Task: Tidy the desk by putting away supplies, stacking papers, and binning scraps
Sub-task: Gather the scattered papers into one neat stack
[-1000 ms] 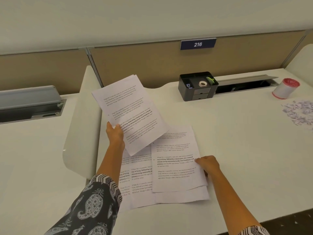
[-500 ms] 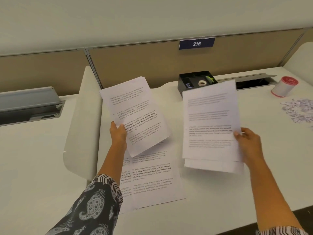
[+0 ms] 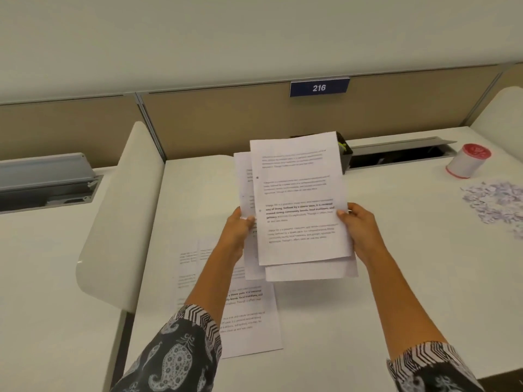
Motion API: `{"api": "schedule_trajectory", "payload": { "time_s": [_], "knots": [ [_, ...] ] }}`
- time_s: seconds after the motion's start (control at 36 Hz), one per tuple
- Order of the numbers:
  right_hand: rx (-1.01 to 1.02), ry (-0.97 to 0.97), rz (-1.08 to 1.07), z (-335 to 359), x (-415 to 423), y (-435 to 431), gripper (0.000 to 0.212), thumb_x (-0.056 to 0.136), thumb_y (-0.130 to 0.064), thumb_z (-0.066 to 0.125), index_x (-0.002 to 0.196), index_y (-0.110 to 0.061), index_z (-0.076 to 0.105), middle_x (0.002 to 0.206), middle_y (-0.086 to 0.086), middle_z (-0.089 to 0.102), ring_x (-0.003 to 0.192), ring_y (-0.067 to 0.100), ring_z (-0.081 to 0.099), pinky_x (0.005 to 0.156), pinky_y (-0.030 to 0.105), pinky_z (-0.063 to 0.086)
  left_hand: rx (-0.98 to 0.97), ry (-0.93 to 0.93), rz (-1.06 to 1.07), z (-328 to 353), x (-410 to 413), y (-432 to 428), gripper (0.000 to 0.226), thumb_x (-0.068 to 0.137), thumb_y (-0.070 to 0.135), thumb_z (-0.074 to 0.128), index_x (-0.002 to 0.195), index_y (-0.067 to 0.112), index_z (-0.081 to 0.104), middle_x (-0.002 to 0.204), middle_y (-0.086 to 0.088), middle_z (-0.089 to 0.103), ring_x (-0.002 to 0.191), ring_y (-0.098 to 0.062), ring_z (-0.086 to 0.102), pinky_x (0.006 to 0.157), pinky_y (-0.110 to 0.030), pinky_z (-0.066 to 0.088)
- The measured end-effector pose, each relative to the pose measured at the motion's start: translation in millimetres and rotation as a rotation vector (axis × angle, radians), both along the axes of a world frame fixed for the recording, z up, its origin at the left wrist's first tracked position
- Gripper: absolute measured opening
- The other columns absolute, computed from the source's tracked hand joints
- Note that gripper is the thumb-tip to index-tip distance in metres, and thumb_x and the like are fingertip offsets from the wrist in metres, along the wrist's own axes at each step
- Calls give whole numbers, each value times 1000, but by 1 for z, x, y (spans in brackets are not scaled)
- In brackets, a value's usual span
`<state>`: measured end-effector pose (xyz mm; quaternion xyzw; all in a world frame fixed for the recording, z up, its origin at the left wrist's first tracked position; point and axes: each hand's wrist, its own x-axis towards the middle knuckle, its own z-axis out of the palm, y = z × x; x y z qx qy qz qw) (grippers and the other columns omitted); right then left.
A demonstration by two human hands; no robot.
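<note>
Fingers of the left hand (image 3: 239,226) and right hand (image 3: 359,226) pinch opposite side edges of the printed sheets (image 3: 297,202), raised above the desk (image 3: 396,250), forearms extended forward

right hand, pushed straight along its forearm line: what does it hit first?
The right hand grips the sheets; past them, probably the black organizer, though it may pass above it.

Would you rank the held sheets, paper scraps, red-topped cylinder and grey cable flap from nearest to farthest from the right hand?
From the right hand:
1. held sheets, gripped in it.
2. paper scraps, on the desk to its right.
3. red-topped cylinder, right, behind the scraps.
4. grey cable flap, far left, past the divider.
</note>
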<state>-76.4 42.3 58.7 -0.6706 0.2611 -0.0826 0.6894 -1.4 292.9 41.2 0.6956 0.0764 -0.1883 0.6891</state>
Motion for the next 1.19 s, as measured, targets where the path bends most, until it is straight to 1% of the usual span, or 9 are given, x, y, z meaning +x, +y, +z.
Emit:
{"api": "schedule_trajectory", "payload": {
  "time_s": [0.17, 0.28, 0.33, 0.42, 0.5, 0.64, 0.83, 1.03, 1.19],
  "knots": [
    [163, 32, 63, -13, 2, -17, 28, 93, -12, 58, 120, -13, 52, 118, 12, 64, 101, 29, 66, 88, 46, 54, -48, 15, -53, 2, -11, -29, 25, 95, 15, 58, 118, 23, 61, 103, -1, 74, 92, -22, 71, 75, -37, 59],
    [230, 72, 64, -19, -5, -30, 53, 87, -4, 66, 129, -21, 38, 116, 4, 62, 101, 25, 65, 83, 44, 55, -16, 41, -93, -6, -16, -42, 26, 94, 16, 56, 120, 19, 60, 105, -3, 73, 97, -25, 69, 83, -42, 58],
    [253, 66, 67, -23, -9, -38, 57, 85, -1, 67, 134, -16, 41, 119, 5, 63, 103, 25, 65, 84, 43, 54, -30, 67, -89, -8, -20, -50, 25, 97, 23, 53, 120, 18, 60, 106, -4, 73, 101, -27, 68, 88, -46, 56],
    [229, 45, 107, -23, -15, -47, 41, 86, 0, 64, 124, -13, 57, 117, 7, 68, 99, 25, 68, 81, 39, 56, -105, 141, -29, -5, -26, -64, 39, 101, 48, 38, 116, 22, 63, 108, -2, 72, 103, -24, 67, 93, -46, 53],
    [200, -17, 132, -19, -20, -53, 33, 86, -1, 65, 116, -14, 64, 110, 4, 72, 97, 24, 70, 77, 36, 58, -55, 48, -61, -7, -25, -77, 57, 91, 64, 45, 129, 25, 58, 123, 0, 66, 109, -21, 64, 97, -47, 51],
    [167, -125, 158, -10, -22, -71, 38, 84, -1, 66, 120, -12, 61, 114, 6, 70, 102, 25, 68, 85, 40, 56, -96, -183, -11, -2, -24, -96, 28, 100, 22, 52, 126, 16, 59, 115, -3, 69, 103, -21, 68, 86, -42, 57],
    [101, -204, 231, 2, -22, -93, 41, 84, -1, 65, 124, -11, 59, 117, 5, 69, 106, 24, 66, 89, 38, 54, -214, -239, -44, 3, -23, -107, 32, 96, 21, 57, 127, 17, 58, 118, -4, 68, 106, -24, 66, 84, -38, 57],
    [173, -129, 293, -15, -24, -96, 53, 68, -8, 71, 120, -13, 61, 117, 9, 68, 109, 30, 63, 93, 46, 50, -77, -225, -197, -14, -30, -108, 38, 94, 25, 60, 132, 25, 51, 123, 4, 65, 109, -13, 63, 86, -27, 55],
    [155, -53, 225, -31, -20, -96, 54, 61, -9, 64, 115, -11, 61, 114, 9, 68, 110, 31, 61, 97, 48, 49, 10, -242, -196, -18, -26, -117, 35, 101, 23, 49, 136, 25, 49, 127, 3, 63, 115, -18, 61, 96, -41, 52]
  ]
}}
